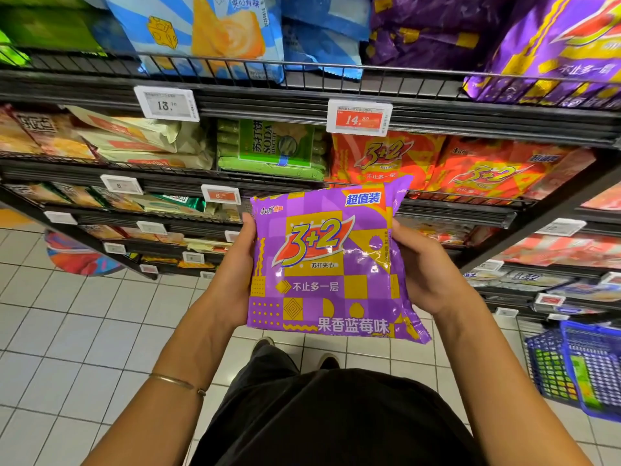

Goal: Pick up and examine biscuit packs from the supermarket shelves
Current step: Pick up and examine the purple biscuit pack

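A purple and yellow biscuit pack (326, 264) marked "3+2" is held upright in front of me, its printed face toward the camera. My left hand (235, 270) grips its left edge, fingers hidden behind the pack. Along the right edge sits my right hand (423, 267), thumb on the front. The pack hangs in the air below the shelves, above the tiled floor.
Black wire shelves (302, 95) hold more packs: purple "3+2" packs (554, 48) top right, orange ones (477, 166) and a green soda biscuit pack (272, 149) on the row below. A blue shopping basket (578, 364) stands on the floor at right.
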A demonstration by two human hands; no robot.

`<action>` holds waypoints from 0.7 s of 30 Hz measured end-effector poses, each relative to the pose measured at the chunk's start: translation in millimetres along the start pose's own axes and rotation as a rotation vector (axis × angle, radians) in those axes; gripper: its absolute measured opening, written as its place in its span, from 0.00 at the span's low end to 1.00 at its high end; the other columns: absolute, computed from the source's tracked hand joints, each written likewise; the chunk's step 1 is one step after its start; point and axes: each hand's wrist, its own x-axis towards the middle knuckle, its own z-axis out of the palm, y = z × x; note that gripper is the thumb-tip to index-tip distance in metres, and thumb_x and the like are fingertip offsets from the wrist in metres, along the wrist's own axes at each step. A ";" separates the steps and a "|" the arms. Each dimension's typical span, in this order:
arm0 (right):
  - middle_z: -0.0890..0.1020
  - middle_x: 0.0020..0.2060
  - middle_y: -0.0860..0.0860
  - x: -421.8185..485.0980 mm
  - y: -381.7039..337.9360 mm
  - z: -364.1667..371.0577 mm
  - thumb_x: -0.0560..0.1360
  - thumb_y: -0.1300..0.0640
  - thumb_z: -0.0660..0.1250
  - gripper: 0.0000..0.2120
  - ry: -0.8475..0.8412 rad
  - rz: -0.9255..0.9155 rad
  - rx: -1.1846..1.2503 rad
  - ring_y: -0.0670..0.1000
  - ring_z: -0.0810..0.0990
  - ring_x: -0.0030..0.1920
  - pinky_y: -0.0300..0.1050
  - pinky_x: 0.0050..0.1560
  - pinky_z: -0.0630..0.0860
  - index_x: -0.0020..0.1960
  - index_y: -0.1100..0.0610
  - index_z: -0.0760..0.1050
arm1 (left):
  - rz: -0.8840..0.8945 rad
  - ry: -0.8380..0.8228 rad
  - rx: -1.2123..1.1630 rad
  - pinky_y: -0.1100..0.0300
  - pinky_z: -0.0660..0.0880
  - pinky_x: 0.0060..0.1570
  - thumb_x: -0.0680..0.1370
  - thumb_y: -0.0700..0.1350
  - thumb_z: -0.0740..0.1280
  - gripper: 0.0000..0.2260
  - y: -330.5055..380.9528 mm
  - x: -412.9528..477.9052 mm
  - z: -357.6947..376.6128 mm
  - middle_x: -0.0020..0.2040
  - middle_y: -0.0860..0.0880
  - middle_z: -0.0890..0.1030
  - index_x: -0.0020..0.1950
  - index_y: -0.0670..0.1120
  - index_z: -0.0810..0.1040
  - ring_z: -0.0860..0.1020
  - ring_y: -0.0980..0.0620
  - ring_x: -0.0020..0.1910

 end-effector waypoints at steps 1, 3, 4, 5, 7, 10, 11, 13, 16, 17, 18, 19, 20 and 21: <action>0.87 0.57 0.54 -1.5 0.2 1.5 0.78 0.51 0.65 0.17 -0.014 -0.004 0.018 0.55 0.88 0.53 0.50 0.50 0.85 0.63 0.55 0.82 | -0.008 0.000 0.001 0.46 0.84 0.40 0.78 0.73 0.57 0.31 -0.9 0.2 -1.0 0.54 0.43 0.88 0.50 0.51 0.90 0.88 0.41 0.49; 0.88 0.55 0.53 -3.1 0.3 4.0 0.78 0.51 0.65 0.15 -0.051 -0.027 0.021 0.53 0.88 0.54 0.48 0.50 0.84 0.58 0.53 0.86 | -0.014 -0.007 0.001 0.45 0.84 0.42 0.78 0.73 0.58 0.31 -2.1 0.5 -1.9 0.57 0.42 0.87 0.53 0.51 0.90 0.87 0.40 0.51; 0.88 0.55 0.53 -3.5 0.3 5.4 0.79 0.50 0.65 0.15 -0.066 -0.033 0.022 0.53 0.88 0.54 0.47 0.50 0.84 0.57 0.52 0.87 | -0.016 -0.013 -0.006 0.45 0.84 0.42 0.78 0.73 0.58 0.32 -2.4 0.9 -2.3 0.57 0.42 0.87 0.54 0.50 0.89 0.87 0.40 0.51; 0.88 0.56 0.52 -3.6 0.1 6.5 0.79 0.49 0.64 0.15 -0.073 -0.031 0.026 0.53 0.87 0.55 0.47 0.51 0.84 0.57 0.51 0.87 | -0.016 -0.020 -0.015 0.45 0.84 0.42 0.78 0.73 0.58 0.32 -2.3 1.3 -2.8 0.57 0.42 0.87 0.53 0.50 0.90 0.87 0.40 0.51; 0.87 0.58 0.52 -2.4 -0.7 5.8 0.80 0.47 0.62 0.17 -0.077 -0.018 0.020 0.53 0.86 0.57 0.48 0.52 0.84 0.58 0.50 0.87 | 0.001 -0.037 -0.029 0.45 0.84 0.41 0.79 0.73 0.57 0.32 -1.0 2.1 -3.5 0.54 0.43 0.88 0.51 0.50 0.90 0.88 0.40 0.50; 0.85 0.61 0.52 -2.4 -3.4 4.4 0.80 0.44 0.60 0.20 -0.075 0.013 -0.003 0.53 0.85 0.61 0.51 0.55 0.83 0.62 0.50 0.85 | 0.036 -0.055 -0.032 0.44 0.84 0.43 0.79 0.72 0.59 0.30 4.0 2.2 -4.5 0.56 0.43 0.87 0.53 0.49 0.90 0.87 0.40 0.52; 0.84 0.63 0.53 -2.8 -4.1 4.2 0.80 0.44 0.60 0.21 -0.069 0.018 -0.014 0.55 0.84 0.63 0.53 0.57 0.83 0.66 0.51 0.83 | 0.045 -0.058 -0.031 0.43 0.84 0.45 0.79 0.70 0.61 0.29 5.8 2.2 -4.3 0.58 0.42 0.87 0.56 0.49 0.89 0.87 0.39 0.54; 0.82 0.66 0.57 -2.7 -5.6 4.2 0.78 0.45 0.64 0.26 -0.057 0.011 -0.057 0.58 0.83 0.64 0.56 0.61 0.82 0.72 0.57 0.75 | 0.064 -0.056 -0.018 0.41 0.84 0.47 0.79 0.66 0.64 0.27 8.7 3.0 -4.5 0.60 0.41 0.86 0.61 0.47 0.87 0.86 0.38 0.55; 0.86 0.58 0.57 -1.4 -8.1 8.2 0.75 0.51 0.69 0.24 -0.035 -0.045 -0.124 0.55 0.87 0.54 0.51 0.52 0.84 0.68 0.60 0.74 | 0.064 -0.064 0.023 0.41 0.84 0.47 0.78 0.60 0.68 0.21 12.2 2.6 -6.0 0.59 0.41 0.86 0.59 0.46 0.88 0.87 0.39 0.53; 0.86 0.57 0.56 -1.8 -8.8 9.1 0.76 0.51 0.68 0.23 -0.027 -0.056 -0.124 0.55 0.87 0.53 0.50 0.50 0.85 0.68 0.60 0.75 | 0.055 -0.072 0.035 0.42 0.84 0.44 0.76 0.59 0.69 0.19 13.1 2.4 -6.4 0.57 0.41 0.87 0.55 0.47 0.89 0.87 0.39 0.51; 0.86 0.58 0.56 -2.9 -9.5 9.7 0.77 0.50 0.65 0.23 -0.026 -0.056 -0.104 0.55 0.87 0.54 0.51 0.51 0.85 0.68 0.60 0.76 | 0.045 -0.077 0.041 0.43 0.84 0.43 0.75 0.58 0.70 0.18 13.5 2.1 -7.2 0.56 0.41 0.87 0.53 0.47 0.89 0.88 0.40 0.49; 0.85 0.60 0.57 -4.2 -10.5 10.4 0.79 0.47 0.63 0.23 -0.041 -0.054 -0.074 0.56 0.86 0.57 0.52 0.53 0.84 0.69 0.59 0.77 | 0.032 -0.078 0.042 0.43 0.84 0.42 0.75 0.59 0.71 0.18 13.5 2.5 -7.8 0.55 0.41 0.87 0.52 0.47 0.90 0.88 0.40 0.48; 0.85 0.61 0.57 -5.7 -11.7 11.3 0.80 0.46 0.61 0.23 -0.074 -0.060 -0.047 0.57 0.85 0.59 0.52 0.54 0.84 0.68 0.57 0.79 | 0.016 -0.075 0.035 0.43 0.84 0.42 0.74 0.59 0.71 0.18 12.9 3.4 -8.4 0.56 0.41 0.87 0.52 0.47 0.90 0.88 0.40 0.48; 0.85 0.62 0.56 -7.4 -12.8 12.9 0.81 0.46 0.60 0.22 -0.112 -0.077 -0.027 0.57 0.85 0.60 0.51 0.54 0.83 0.68 0.57 0.79 | 0.002 -0.070 0.019 0.42 0.84 0.42 0.74 0.59 0.71 0.18 11.8 4.5 -8.4 0.55 0.41 0.87 0.52 0.47 0.90 0.88 0.40 0.47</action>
